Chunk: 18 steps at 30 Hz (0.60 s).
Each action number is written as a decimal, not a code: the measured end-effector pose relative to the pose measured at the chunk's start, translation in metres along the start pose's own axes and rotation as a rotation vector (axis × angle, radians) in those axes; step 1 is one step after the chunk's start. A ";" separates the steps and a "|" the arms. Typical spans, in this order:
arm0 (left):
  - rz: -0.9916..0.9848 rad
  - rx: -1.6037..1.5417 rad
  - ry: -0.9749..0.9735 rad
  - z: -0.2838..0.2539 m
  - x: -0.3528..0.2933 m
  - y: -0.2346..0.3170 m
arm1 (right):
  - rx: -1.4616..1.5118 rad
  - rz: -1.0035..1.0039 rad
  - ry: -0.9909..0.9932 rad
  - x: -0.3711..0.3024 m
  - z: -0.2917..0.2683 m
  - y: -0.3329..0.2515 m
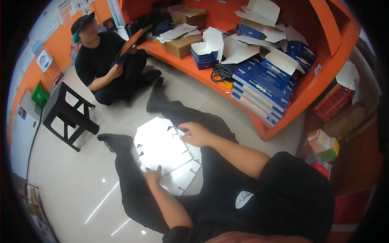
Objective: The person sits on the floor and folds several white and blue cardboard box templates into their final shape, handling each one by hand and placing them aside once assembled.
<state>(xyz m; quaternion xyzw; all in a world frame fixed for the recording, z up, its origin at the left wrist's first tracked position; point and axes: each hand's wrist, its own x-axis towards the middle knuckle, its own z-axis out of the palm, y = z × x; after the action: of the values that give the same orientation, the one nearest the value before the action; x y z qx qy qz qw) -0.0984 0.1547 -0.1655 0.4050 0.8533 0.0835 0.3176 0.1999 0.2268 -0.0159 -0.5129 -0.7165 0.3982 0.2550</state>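
Observation:
Between my outstretched legs lie several flat white die-cut cardboard box blanks, overlapping on the floor, with notched tabs along their edges. The upper one is washed out by glare. My left hand is at the near-left edge of this blank, thumb standing apart from the fingers; whether it presses on the card is hard to make out. At the right edge, my right hand hovers over or touches the tabs with its fingers spread. Another blank sticks out underneath, toward me.
A co-worker sits cross-legged at the far left, holding an orange and dark flat piece. Nearby stands a black step stool. An orange shelf at the right holds stacked blue boxes, white-flapped cartons and a coiled black cable.

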 end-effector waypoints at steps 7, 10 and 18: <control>-0.025 -0.076 0.098 -0.008 0.004 -0.009 | -0.189 -0.038 -0.121 0.003 0.040 0.004; -0.021 0.023 0.155 -0.004 0.007 -0.014 | -0.153 -0.163 0.088 0.013 0.031 0.006; 0.039 -0.011 0.128 -0.005 0.002 -0.008 | -0.739 -0.332 1.421 0.063 -0.202 -0.020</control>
<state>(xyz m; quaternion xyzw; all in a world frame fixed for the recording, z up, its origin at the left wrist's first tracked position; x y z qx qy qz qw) -0.1080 0.1518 -0.1655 0.4136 0.8634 0.1200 0.2627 0.3239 0.3451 0.1092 -0.5811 -0.5355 -0.3269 0.5183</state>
